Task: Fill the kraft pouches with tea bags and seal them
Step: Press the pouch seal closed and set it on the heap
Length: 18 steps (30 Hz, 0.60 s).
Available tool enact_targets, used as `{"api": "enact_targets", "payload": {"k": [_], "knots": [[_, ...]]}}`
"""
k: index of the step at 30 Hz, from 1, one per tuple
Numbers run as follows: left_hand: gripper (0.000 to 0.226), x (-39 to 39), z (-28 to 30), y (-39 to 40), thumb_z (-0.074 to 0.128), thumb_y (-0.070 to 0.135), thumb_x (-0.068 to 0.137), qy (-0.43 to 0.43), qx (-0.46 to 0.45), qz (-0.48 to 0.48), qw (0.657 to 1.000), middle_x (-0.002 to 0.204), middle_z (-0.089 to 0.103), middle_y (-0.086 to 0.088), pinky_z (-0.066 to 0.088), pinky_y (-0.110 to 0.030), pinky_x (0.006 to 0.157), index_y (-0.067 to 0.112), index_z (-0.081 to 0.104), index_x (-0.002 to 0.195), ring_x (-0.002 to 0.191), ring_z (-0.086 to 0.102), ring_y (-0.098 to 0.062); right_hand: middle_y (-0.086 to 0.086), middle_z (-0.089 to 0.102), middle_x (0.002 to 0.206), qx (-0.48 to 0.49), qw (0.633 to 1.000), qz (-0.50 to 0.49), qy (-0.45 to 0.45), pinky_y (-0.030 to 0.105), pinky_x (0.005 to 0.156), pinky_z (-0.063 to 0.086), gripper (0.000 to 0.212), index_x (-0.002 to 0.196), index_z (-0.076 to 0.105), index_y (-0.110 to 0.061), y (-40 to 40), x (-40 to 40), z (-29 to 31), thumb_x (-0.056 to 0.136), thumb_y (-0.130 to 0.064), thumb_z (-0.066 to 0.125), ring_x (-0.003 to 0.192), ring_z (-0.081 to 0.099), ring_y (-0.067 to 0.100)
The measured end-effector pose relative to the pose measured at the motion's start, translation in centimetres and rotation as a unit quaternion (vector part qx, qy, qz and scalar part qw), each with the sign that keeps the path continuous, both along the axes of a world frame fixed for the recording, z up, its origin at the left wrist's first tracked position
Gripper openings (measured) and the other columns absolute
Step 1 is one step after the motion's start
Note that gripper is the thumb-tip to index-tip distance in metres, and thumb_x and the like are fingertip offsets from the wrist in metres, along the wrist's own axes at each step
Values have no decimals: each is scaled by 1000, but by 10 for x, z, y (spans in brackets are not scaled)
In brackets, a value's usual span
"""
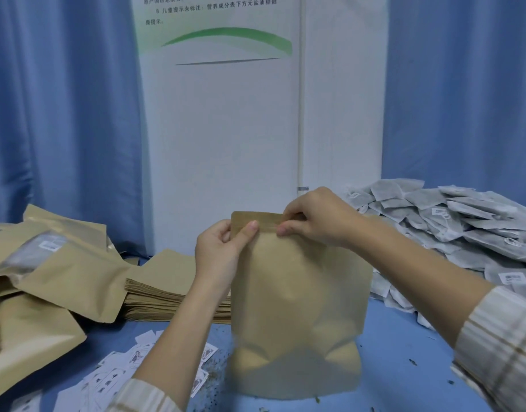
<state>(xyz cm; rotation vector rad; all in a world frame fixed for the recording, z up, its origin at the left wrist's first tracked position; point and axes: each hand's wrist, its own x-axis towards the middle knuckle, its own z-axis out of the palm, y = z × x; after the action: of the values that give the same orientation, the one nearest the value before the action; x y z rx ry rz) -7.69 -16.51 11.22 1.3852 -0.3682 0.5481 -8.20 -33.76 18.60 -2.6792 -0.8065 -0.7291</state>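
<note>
A bulging kraft pouch (297,307) stands upright on the blue table in front of me. My left hand (223,248) pinches the left part of its top strip between thumb and fingers. My right hand (312,218) pinches the same strip further right, near the pouch's top right corner. Grey-white tea bags (464,227) lie in a large heap at the right. What the pouch holds is hidden by its paper walls.
A flat stack of empty kraft pouches (166,289) lies left of centre. Filled pouches (47,278) pile up at the far left. Small printed paper labels (121,373) and tea crumbs are scattered on the blue table (404,367). Blue curtains and a white panel stand behind.
</note>
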Motion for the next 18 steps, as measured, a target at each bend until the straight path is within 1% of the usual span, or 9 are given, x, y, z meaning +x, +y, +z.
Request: {"api": "enact_targets", "payload": {"k": [2,5,7,9,11,13,15,17,18], "knots": [[17,-1,-2,2,80,21,70,24,-2,-24,999,82,74,-6,54,-25,65,12,72,83,75,68,-17,-5,56,65,2,1000,13,7,19,58,34,26,79,68,-16,0,1,-4,79,-42,70,67,46,9],[14,1,-4,6,81,18,70,22,-15,20,999,79,74,-6,53,-34,72,12,71,79,75,68,-20,7,48,63,-4,999,1,35,23,51,25,44,80,65,-6,-12,2,-2,72,-48,73,58,36,8],[14,0,-3,5,81,16,69,20,-22,24,999,77,74,-5,52,-35,72,12,70,75,72,66,-18,6,50,59,10,999,2,35,19,50,28,39,76,68,-7,-18,2,-1,70,-45,76,56,39,8],[15,0,-1,4,81,14,68,14,-26,30,999,76,73,-4,51,-33,71,10,68,72,70,64,-17,7,59,63,25,999,8,23,19,53,34,34,76,71,-11,-18,2,1,70,-44,77,60,45,8],[15,0,1,4,80,12,69,6,-36,31,999,72,73,-1,51,-26,65,9,66,72,66,63,-12,4,56,61,18,1000,5,19,21,54,34,35,75,70,-12,-19,2,4,71,-46,75,61,44,10],[14,2,2,9,80,10,69,-7,-44,29,999,67,71,4,50,-17,57,10,66,71,60,62,-7,0,46,56,5,1000,0,27,19,51,31,39,72,65,-8,-25,0,8,73,-45,74,57,37,9],[15,3,1,12,80,11,68,-10,-34,34,999,64,70,6,49,-15,56,10,66,69,58,60,-5,4,52,59,-15,999,-15,28,16,52,32,37,75,67,-7,-32,0,10,75,-44,73,59,39,8],[14,4,0,12,81,12,68,-5,-30,37,999,67,71,4,50,-21,63,10,67,70,62,61,-8,10,56,63,-47,999,-25,11,15,53,32,39,73,64,-6,-31,-1,7,79,-44,69,60,42,13],[16,4,-1,13,81,13,67,1,-39,38,999,71,71,0,50,-28,69,6,67,73,66,61,-13,7,53,59,-56,998,-23,3,13,55,33,39,66,59,-8,-30,-2,5,81,-43,67,58,40,13]]}}
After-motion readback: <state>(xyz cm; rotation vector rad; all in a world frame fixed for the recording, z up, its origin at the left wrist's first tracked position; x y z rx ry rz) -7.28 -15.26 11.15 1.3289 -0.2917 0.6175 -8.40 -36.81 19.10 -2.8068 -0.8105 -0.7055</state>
